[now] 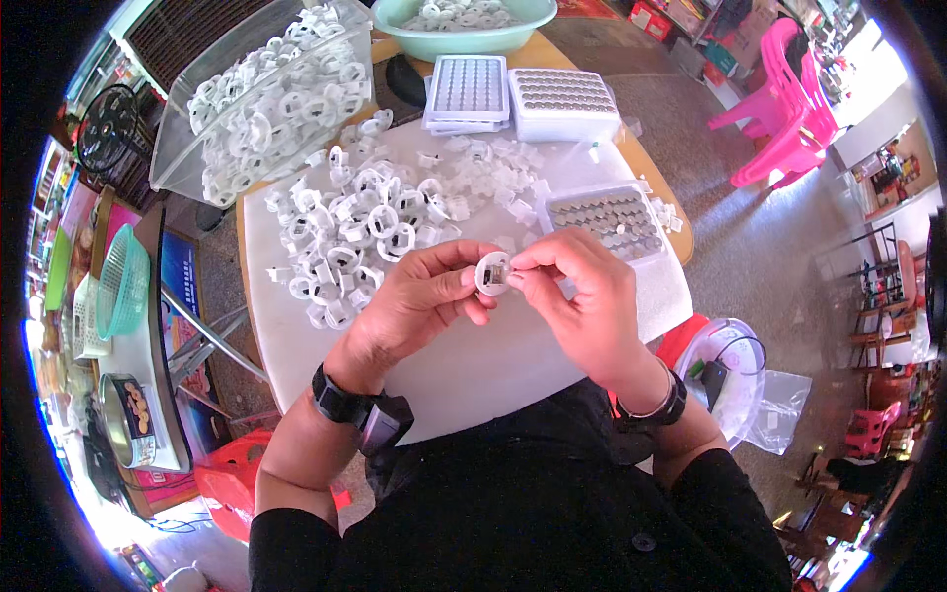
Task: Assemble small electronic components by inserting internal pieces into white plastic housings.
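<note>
One white ring-shaped part (489, 273), with a small dark patch in its middle, is held up between two bare hands, above the near half of the white surface (473, 370). The left hand (419, 296) has it from the left, thumb and forefinger closed on its rim, the other fingers curled beneath. The right hand (592, 301) meets it from the right, thumb and forefinger drawn close together at its edge; whether they grip the part itself or some tiny piece, I cannot tell.

Just beyond the left hand lies a loose pile of similar white parts (370, 212), tumbled at different angles. To the right of that pile, small translucent pieces (488, 173) are scattered in a heap. Nearer the right hand sits a shallow tray (607, 222) with rows of silvery-grey pieces. At the far edge stand a pale tray with round cells (470, 89) and, beside it, a white stack of trays (562, 109) with dark-looking rows on top.

Farther out, a clear bin (178, 158) at the far left and a mint-green tub (464, 41) both hold many more white parts. A translucent bucket (742, 400) stands right of the surface, and a pink chair (789, 109) is well apart, at the upper right.
</note>
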Demonstrator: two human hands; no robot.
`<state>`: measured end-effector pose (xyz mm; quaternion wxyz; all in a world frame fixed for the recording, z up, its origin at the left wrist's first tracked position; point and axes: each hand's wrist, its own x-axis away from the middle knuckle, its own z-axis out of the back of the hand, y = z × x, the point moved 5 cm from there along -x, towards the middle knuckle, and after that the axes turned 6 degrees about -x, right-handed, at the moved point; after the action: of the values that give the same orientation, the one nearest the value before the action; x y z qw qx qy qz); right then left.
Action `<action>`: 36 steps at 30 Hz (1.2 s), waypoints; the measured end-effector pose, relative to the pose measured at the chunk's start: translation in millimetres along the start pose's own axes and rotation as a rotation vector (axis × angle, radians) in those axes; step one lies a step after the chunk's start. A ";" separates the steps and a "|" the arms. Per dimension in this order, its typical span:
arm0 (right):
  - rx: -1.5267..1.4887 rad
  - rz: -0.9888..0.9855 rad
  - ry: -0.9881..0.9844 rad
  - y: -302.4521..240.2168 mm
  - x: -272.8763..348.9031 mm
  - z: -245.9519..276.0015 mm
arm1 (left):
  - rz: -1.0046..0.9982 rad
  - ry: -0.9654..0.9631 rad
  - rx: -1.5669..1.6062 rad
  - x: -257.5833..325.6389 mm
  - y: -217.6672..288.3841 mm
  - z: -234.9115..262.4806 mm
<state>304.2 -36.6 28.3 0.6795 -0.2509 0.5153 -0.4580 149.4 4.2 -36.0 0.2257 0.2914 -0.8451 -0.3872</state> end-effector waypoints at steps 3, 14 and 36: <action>0.094 0.084 -0.002 -4.8 -1.3 -4.3 | 0.003 -0.010 -0.010 1.0 1.7 -2.2; 0.009 -0.066 -0.159 7.4 -7.3 -9.8 | -0.024 0.010 -0.250 -1.8 -1.7 -2.6; -0.273 -0.334 -0.257 20.3 -8.7 -15.0 | -0.111 0.004 -0.513 -2.4 1.3 1.1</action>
<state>297.2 -17.7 10.8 0.6141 -0.4784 0.4329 -0.4545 150.1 7.1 -36.0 0.2724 0.2713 -0.7016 -0.6000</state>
